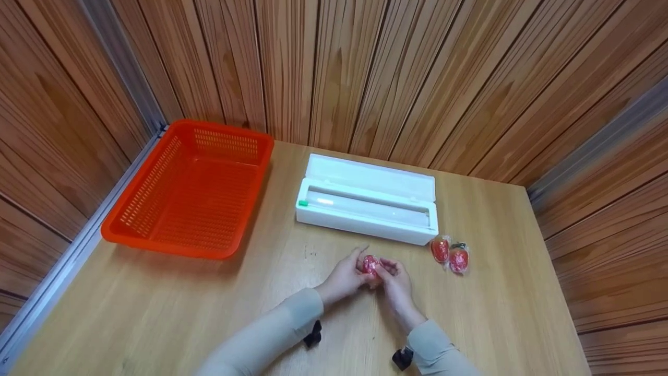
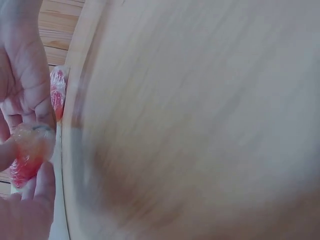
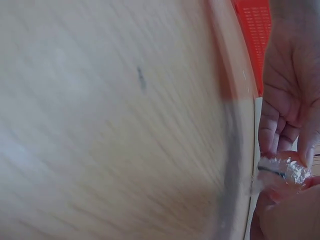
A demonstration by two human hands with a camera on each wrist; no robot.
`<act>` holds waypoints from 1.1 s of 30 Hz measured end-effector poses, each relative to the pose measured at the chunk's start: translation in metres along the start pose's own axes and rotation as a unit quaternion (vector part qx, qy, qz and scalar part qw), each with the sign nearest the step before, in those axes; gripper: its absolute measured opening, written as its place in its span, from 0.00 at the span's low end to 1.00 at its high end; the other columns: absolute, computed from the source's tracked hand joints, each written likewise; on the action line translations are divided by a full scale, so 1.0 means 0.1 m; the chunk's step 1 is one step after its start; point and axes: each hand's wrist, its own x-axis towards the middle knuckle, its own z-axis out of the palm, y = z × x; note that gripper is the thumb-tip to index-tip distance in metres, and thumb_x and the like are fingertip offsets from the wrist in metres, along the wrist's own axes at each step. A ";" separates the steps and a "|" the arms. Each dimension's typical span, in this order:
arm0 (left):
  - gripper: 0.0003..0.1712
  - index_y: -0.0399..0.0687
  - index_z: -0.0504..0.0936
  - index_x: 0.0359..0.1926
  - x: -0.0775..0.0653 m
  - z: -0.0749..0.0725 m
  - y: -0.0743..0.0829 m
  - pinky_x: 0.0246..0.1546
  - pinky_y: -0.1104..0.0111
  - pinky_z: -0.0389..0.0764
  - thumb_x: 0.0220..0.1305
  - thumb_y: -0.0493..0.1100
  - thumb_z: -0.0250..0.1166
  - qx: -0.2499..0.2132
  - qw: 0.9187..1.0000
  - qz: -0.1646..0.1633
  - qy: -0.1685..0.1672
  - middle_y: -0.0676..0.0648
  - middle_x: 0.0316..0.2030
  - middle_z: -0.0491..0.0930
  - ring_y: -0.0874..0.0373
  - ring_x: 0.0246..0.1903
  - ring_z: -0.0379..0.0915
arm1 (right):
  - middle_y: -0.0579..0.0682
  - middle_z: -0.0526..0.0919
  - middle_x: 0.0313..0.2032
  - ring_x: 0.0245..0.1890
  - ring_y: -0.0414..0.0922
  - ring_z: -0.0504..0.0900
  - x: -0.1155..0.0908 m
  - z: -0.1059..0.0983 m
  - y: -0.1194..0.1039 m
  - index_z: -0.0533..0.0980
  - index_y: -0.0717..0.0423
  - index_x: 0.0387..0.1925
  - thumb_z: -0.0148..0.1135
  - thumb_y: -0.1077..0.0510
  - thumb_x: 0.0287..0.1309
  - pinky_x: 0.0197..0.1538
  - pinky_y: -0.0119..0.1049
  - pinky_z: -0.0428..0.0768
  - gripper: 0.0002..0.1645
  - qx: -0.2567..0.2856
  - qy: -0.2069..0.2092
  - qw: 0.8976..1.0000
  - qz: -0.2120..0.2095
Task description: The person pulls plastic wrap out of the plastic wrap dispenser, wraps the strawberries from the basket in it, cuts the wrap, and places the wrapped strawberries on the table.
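Observation:
Both hands hold a small red and yellowish fruit in clear cling film, just above the table. My left hand grips it from the left with thumb and fingers. From the other side my right hand pinches it, the thumb lying on the film. In the left wrist view the wrapped fruit shows its red end and crinkled film. A dark strip shows under the shiny film on the fruit in the right wrist view. Two more film-wrapped fruits, one reddish-orange and one red with a green top, lie to the right.
Behind the hands stands a white cling film dispenser box, lid raised, with a roll of film inside. An orange plastic basket stands at the back left. Wood-patterned walls enclose the table.

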 end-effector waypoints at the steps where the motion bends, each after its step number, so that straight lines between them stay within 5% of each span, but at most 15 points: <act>1: 0.37 0.49 0.59 0.61 0.00 0.01 0.00 0.35 0.72 0.78 0.49 0.39 0.64 -0.004 1.000 -0.002 -0.005 0.51 0.41 0.75 0.61 0.35 0.74 | 0.51 0.70 0.45 0.42 0.42 0.73 0.00 -0.02 0.00 0.61 0.60 0.52 0.55 0.58 0.54 0.43 0.30 0.74 0.24 -0.007 0.004 1.000 -0.002; 5: 0.28 0.52 0.64 0.49 0.00 0.10 0.05 0.30 0.71 0.78 0.47 0.47 0.66 0.023 0.999 -0.017 -0.015 0.52 0.39 0.74 0.61 0.33 0.73 | 0.52 0.72 0.44 0.40 0.43 0.75 -0.03 -0.15 -0.03 0.60 0.61 0.52 0.59 0.55 0.51 0.41 0.30 0.76 0.29 -0.048 0.025 0.998 -0.011; 10: 0.24 0.55 0.65 0.35 0.05 0.30 0.15 0.28 0.72 0.74 0.42 0.56 0.67 0.053 0.998 -0.036 -0.010 0.53 0.30 0.71 0.62 0.28 0.70 | 0.48 0.74 0.41 0.39 0.40 0.74 -0.04 -0.40 -0.08 0.66 0.61 0.47 0.57 0.53 0.53 0.41 0.28 0.74 0.23 -0.110 0.047 0.992 -0.030; 15: 0.23 0.54 0.66 0.33 0.18 0.60 0.25 0.27 0.72 0.74 0.41 0.56 0.68 0.030 0.999 -0.045 0.003 0.53 0.27 0.71 0.61 0.26 0.70 | 0.46 0.77 0.38 0.35 0.35 0.75 -0.09 -0.71 -0.13 0.69 0.64 0.47 0.51 0.56 0.58 0.44 0.29 0.73 0.19 -0.102 0.048 0.993 -0.036; 22: 0.23 0.53 0.66 0.34 0.36 1.12 0.39 0.28 0.73 0.72 0.42 0.55 0.68 -0.004 0.999 -0.050 0.013 0.54 0.26 0.70 0.62 0.26 0.68 | 0.52 0.66 0.53 0.43 0.38 0.74 -0.22 -1.16 -0.15 0.55 0.55 0.60 0.40 0.55 0.63 0.56 0.42 0.70 0.24 -0.058 0.040 0.997 0.014; 28: 0.14 0.54 0.71 0.42 0.47 1.50 0.54 0.41 0.75 0.74 0.54 0.44 0.60 0.005 0.999 -0.024 -0.030 0.58 0.36 0.76 0.67 0.37 0.73 | 0.43 0.67 0.41 0.38 0.34 0.74 -0.21 -1.50 -0.21 0.52 0.56 0.57 0.44 0.54 0.62 0.51 0.31 0.73 0.24 0.022 0.127 0.992 0.007; 33: 0.10 0.54 0.74 0.42 0.56 1.73 0.69 0.42 0.75 0.74 0.57 0.42 0.57 0.112 0.992 0.017 -0.054 0.58 0.36 0.76 0.67 0.38 0.73 | 0.43 0.67 0.38 0.36 0.32 0.72 -0.10 -1.75 -0.26 0.55 0.59 0.55 0.45 0.58 0.61 0.45 0.27 0.74 0.22 0.018 0.195 0.980 -0.034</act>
